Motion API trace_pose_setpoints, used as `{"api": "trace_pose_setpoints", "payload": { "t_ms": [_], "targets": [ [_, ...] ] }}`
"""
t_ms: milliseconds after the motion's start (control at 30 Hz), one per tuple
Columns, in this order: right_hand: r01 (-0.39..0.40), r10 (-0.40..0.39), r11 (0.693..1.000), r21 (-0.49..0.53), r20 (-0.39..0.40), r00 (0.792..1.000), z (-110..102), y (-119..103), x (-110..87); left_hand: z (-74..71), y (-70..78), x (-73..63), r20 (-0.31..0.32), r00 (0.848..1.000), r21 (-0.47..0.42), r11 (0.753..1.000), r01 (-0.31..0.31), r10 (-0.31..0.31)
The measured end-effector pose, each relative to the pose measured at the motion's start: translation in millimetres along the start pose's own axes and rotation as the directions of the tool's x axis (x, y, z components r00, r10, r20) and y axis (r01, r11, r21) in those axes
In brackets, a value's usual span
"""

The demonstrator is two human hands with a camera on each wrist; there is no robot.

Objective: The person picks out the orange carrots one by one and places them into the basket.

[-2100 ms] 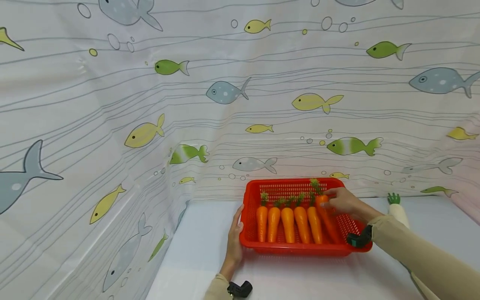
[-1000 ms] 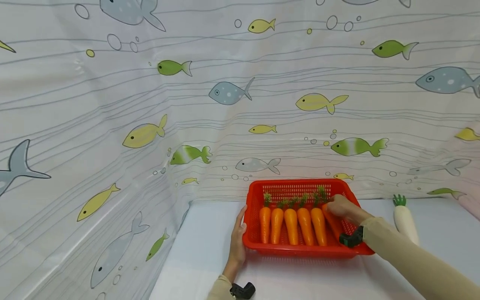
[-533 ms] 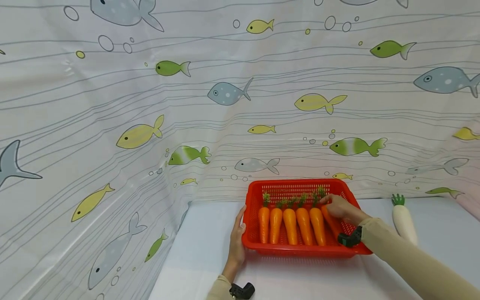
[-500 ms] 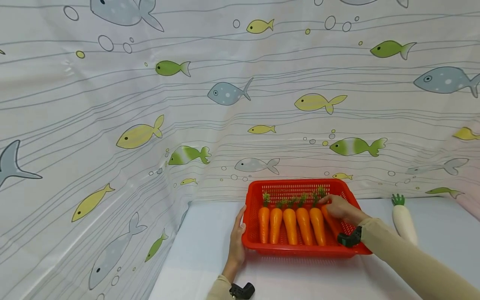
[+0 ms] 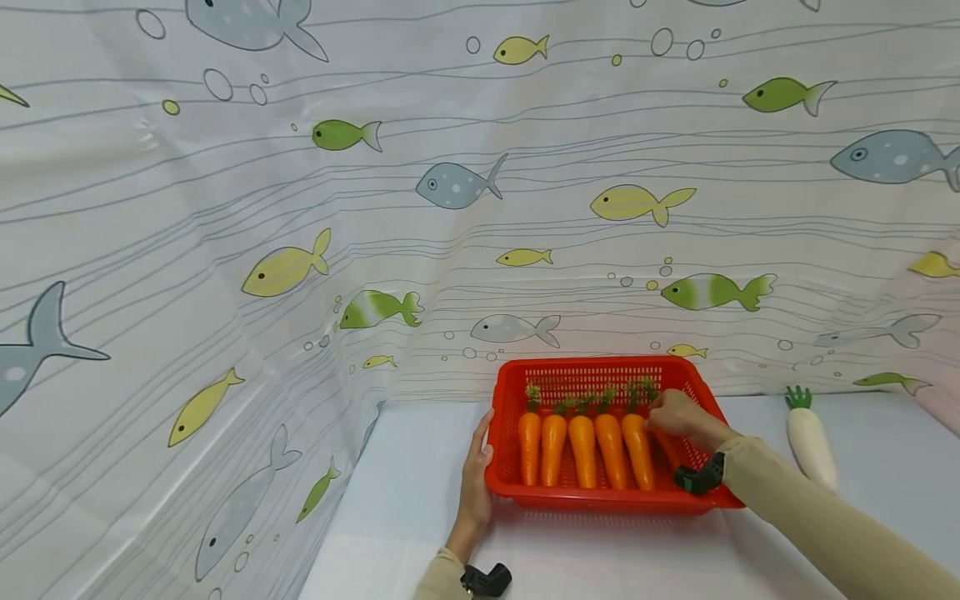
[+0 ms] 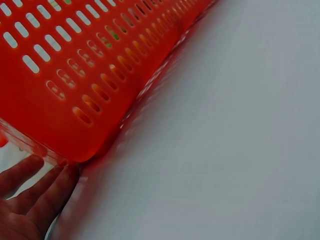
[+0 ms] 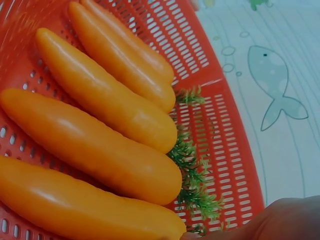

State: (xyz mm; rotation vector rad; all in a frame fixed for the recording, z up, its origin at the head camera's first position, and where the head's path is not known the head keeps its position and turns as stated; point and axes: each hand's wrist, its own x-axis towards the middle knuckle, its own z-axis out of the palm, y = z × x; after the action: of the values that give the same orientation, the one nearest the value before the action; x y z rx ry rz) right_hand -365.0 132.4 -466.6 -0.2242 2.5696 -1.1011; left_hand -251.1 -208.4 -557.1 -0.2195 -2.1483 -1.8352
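A red plastic basket (image 5: 600,498) with slotted walls stands on the white table. In it several orange carrots (image 5: 583,452) with green leafy tops lie side by side in a row. My left hand (image 5: 474,483) rests against the basket's left side; the left wrist view shows its nearly straight fingers (image 6: 52,192) touching a lower corner. Inside the basket, my right hand (image 5: 678,414) has curled fingers on the top end of the rightmost carrot (image 5: 670,450), which it partly covers. In the right wrist view only an edge of this hand (image 7: 280,220) shows, beside the leaves.
A white radish (image 5: 810,446) with a green top lies on the table (image 5: 405,467) to the basket's right. Behind and to the left hangs a white sheet (image 5: 420,100) printed with fish. The right forearm crosses the basket's front right corner.
The rightmost carrot has come down lower into the basket beside the row, with my right hand at its top. In the last half second the right fingers have shifted slightly. The left hand stays put.
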Motion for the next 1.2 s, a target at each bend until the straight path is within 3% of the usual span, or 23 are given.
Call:
{"api": "trace_pose_setpoints", "payload": {
  "t_ms": [333,567,1200],
  "targets": [
    [0.012,-0.012,1.000,0.012,-0.035,0.999,3.2,-0.1,-5.4,0.5,-1.7,-0.2,0.008,1.000,-0.015,1.000,-0.017,0.017],
    [0.038,-0.036,0.999,0.025,-0.105,0.994,5.9,3.7,-1.4,0.4,-4.2,-1.1,-0.004,1.000,-0.003,1.000,-0.017,0.017],
    [-0.034,0.037,0.998,0.050,-0.057,0.998,4.5,4.3,-3.3,0.6,-5.2,-2.3,-0.005,1.000,0.001,1.000,-0.021,0.021]
  ]
}}
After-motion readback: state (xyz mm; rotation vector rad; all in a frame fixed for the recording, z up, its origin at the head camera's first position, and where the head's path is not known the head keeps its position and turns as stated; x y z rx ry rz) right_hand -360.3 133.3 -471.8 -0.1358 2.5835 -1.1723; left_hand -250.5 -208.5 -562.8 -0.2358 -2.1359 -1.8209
